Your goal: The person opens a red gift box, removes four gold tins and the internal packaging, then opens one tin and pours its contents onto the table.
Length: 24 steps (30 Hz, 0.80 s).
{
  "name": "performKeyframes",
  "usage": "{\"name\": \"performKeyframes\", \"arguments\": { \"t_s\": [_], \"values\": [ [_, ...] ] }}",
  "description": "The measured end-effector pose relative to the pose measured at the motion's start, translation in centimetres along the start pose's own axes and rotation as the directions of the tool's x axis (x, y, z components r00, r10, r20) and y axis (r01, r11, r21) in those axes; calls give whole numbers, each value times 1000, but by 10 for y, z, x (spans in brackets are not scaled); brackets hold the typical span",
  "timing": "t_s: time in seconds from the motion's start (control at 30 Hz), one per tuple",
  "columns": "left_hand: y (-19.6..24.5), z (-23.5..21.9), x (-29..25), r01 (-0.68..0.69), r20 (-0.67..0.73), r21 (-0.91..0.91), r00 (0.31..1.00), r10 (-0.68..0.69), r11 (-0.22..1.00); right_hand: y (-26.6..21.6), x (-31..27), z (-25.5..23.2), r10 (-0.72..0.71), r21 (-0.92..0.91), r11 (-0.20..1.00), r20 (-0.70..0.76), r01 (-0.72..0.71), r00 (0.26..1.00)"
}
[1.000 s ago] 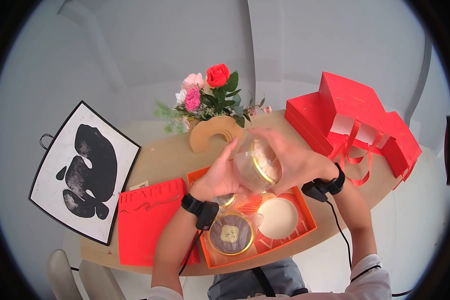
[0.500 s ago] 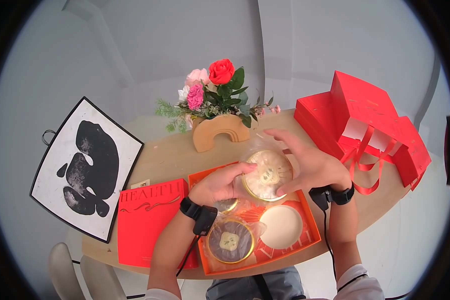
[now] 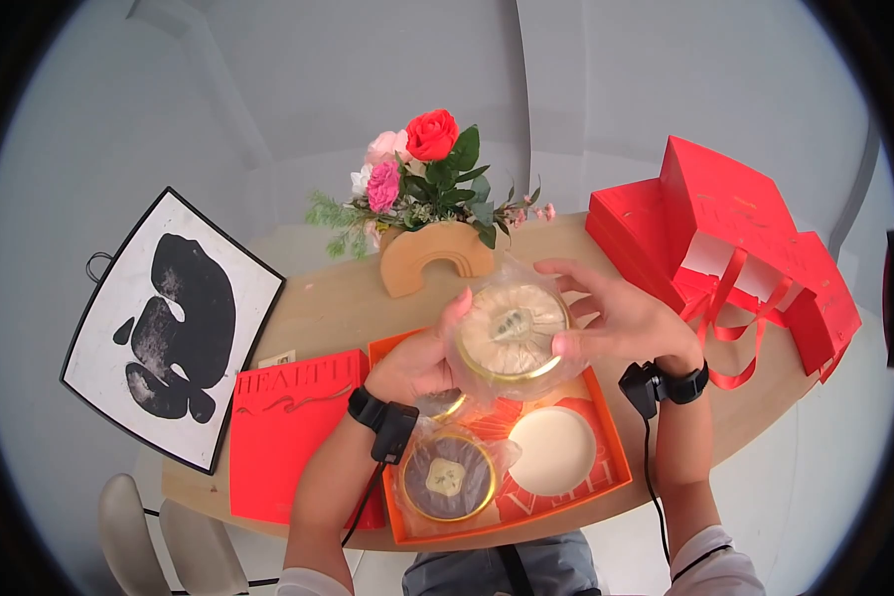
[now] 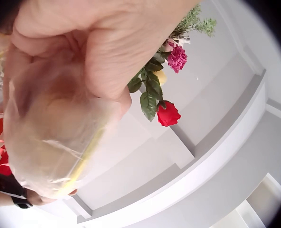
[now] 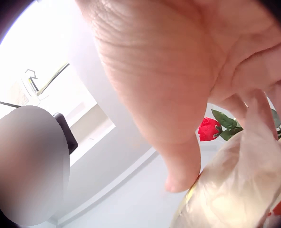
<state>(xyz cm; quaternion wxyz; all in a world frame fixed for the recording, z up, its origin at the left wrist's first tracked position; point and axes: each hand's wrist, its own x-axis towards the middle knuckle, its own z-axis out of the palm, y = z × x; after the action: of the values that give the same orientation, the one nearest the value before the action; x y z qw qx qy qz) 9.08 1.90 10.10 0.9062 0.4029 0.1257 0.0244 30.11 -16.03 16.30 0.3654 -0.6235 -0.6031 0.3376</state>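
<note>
Head view: round gold-rimmed pastry wrapped in clear plastic [image 3: 512,333] held up above the far half of the open orange tray-shaped gift box [image 3: 614,442], face toward the camera, between both hands. Left hand [image 3: 422,360] cupped behind and under the pastry's left edge, fingers curled round it, one fingertip showing at the upper left rim. Right hand [image 3: 621,320] gripping the right edge, thumb pressed on the lower right rim, fingers spread over the top right of the wrapper. In the box below: dark brown gold-rimmed wrapped pastry [image 3: 449,475] at near left, round white empty recess [image 3: 551,451] just beside it at right, part of another gold rim under the left wrist. Flat red lid printed "HEALTH" [image 3: 293,432] left of the box on the light wooden surface [image 3: 328,303]. Wooden arch vase with red and pink flowers [image 3: 429,223] at the far edge; black-and-white framed picture [image 3: 164,328] at far left; stacked red boxes with ribbon-handled bag [image 3: 725,243] at right. Left wrist view: left hand [image 4: 78,52] close up, fingers wrapped over the plastic-covered pastry [image 4: 55,142], grip closed on it; flowers [image 4: 166,90] behind. Right wrist view: right hand [image 5: 178,80] fills frame, thumb tip touching the crinkled wrapper of the pastry [image 5: 235,190] at lower right; red rose [image 5: 208,129] beyond.
</note>
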Motion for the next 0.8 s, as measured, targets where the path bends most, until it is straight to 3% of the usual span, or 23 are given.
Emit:
{"name": "performKeyframes", "arguments": {
  "t_s": [0.17, 0.3, 0.37, 0.47, 0.6, 0.8],
  "values": [
    [0, -1, -3, -44, -30, -11, 999, 44, 999, 20, 14, 4, -92, 270, 954, -146, 129, 985],
    [-2, -4, -1, -48, -50, 13, 998, 49, 999, 5, 9, 2, -55, 229, 967, -227, 108, 972],
    [0, 0, -2, -25, -98, 3, 995, 26, 1000, 1, 7, 1, -17, 102, 994, -274, 47, 962],
    [0, -1, -2, -6, -113, -41, 994, 2, 999, 1, 6, 1, -34, 92, 994, -272, 61, 962],
    [2, -4, 0, -1, -137, -19, 991, -2, 1000, 2, 8, 2, -5, 170, 984, -266, 52, 964],
    [6, -3, 1, -15, -135, -137, 991, -4, 990, 3, 9, 4, -31, 229, 966, -350, 118, 936]
  ]
}}
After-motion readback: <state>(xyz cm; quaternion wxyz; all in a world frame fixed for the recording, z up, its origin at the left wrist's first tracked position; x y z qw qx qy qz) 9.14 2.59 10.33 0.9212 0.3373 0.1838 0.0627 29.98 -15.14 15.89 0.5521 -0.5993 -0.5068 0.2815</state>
